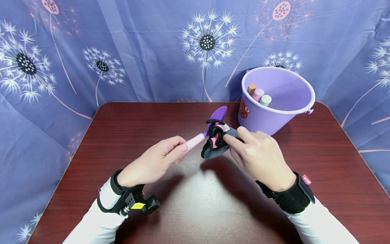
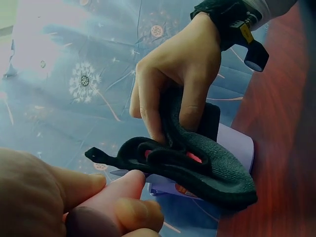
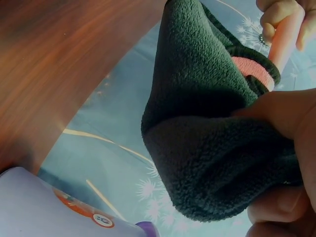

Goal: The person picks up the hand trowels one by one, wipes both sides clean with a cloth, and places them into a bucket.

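Note:
My left hand (image 1: pixel 153 164) grips the pink handle of a tool (image 1: pixel 195 141) with a broad purple blade (image 1: pixel 218 113) that points up and away. A folded dark grey fuzzy cloth (image 1: pixel 217 154), with black edging and some pink, is pinched in my right hand (image 1: pixel 259 156). In the head view the cloth overlaps the lower part of the blade; whether they touch I cannot tell. In the right wrist view, the grey cloth (image 3: pixel 197 98) hides much of the scene behind it, and the right thumb presses on its fold.
A lilac bucket (image 1: pixel 268 123) stands at the back right of the dark red wooden table (image 1: pixel 137 118). Brown, pink and mint rounded ends (image 1: pixel 265 100) stick up inside its left wall. A blue dandelion-print curtain (image 1: pixel 152 51) hangs behind and along both sides.

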`<action>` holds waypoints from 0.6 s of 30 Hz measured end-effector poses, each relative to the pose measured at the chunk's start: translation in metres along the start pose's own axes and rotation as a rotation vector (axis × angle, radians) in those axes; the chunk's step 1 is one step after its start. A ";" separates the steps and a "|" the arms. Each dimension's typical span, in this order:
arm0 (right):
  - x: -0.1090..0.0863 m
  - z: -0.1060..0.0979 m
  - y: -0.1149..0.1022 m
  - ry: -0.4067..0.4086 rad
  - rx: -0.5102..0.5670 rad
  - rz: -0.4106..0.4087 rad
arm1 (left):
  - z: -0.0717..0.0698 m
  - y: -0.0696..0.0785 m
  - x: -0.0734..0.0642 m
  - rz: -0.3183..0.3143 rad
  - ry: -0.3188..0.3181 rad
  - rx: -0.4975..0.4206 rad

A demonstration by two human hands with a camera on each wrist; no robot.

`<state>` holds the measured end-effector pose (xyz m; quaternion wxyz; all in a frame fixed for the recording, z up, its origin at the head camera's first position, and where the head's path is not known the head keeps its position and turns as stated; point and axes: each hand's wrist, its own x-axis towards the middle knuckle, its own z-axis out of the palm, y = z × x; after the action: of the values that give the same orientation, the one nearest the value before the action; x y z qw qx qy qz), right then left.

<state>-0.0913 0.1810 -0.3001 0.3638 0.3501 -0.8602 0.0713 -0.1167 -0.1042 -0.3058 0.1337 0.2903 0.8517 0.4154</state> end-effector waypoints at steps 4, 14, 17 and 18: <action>0.001 0.000 -0.002 0.003 0.016 -0.027 | 0.001 0.003 0.000 -0.016 0.007 0.018; 0.003 -0.002 -0.003 0.026 0.008 -0.047 | 0.004 0.008 0.001 -0.116 0.046 0.040; 0.003 -0.003 -0.002 0.042 -0.004 -0.037 | 0.004 0.007 0.000 -0.103 0.052 0.053; 0.003 -0.003 -0.002 0.046 -0.007 -0.033 | 0.004 0.007 0.000 -0.093 0.052 0.058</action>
<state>-0.0898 0.1790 -0.2965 0.3858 0.3610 -0.8461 0.0702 -0.1120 -0.0988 -0.3029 0.1220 0.2432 0.8792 0.3911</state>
